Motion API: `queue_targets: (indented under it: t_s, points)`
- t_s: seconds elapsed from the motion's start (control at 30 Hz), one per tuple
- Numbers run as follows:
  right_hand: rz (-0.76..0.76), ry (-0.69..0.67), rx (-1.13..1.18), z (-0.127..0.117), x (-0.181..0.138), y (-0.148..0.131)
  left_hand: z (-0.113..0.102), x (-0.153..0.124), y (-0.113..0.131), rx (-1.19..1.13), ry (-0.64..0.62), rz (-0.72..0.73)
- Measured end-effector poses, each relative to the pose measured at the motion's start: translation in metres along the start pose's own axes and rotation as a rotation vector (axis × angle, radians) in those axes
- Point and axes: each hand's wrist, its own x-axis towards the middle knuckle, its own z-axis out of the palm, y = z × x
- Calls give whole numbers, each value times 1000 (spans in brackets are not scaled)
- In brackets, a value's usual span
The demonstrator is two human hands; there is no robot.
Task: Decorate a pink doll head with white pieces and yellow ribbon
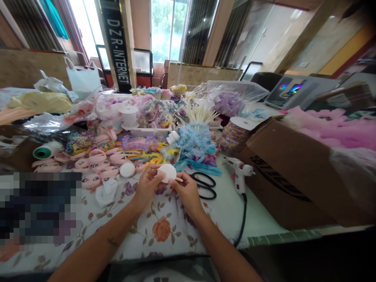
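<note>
My left hand (147,185) and my right hand (187,190) meet above the floral tablecloth (158,227). Together they pinch a small white foam ball (168,172) on a thin stick. The left fingers curl around the ball's left side. My right fingertips press on the stick end under the ball. A second white ball (127,169) lies on the cloth just left of my hands. Black scissors (204,185) rest right beside my right hand.
A white glue gun (239,174) with a black cord stands right of the scissors. A brown cardboard box (290,176) holding pink fluff fills the right. Pink doll faces (96,164), blue lace (195,143), a green thread spool (47,150) and bags crowd the far table.
</note>
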Motion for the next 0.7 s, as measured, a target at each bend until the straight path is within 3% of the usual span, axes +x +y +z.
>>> queue_targets:
  t_s: [0.27,0.4,0.57,0.7]
  points:
    - [3,13,47,-4,3,-2,-8,8,13,280,189,192]
    - [40,27,71,-6,3,-3,-5,9,17,365,189,228]
    - [-14,-5,16,-5,3,-3,-3,6,16,335,140,210]
    - [-79,4,-9,-4,2,-3,-5,6,13,169,108,84]
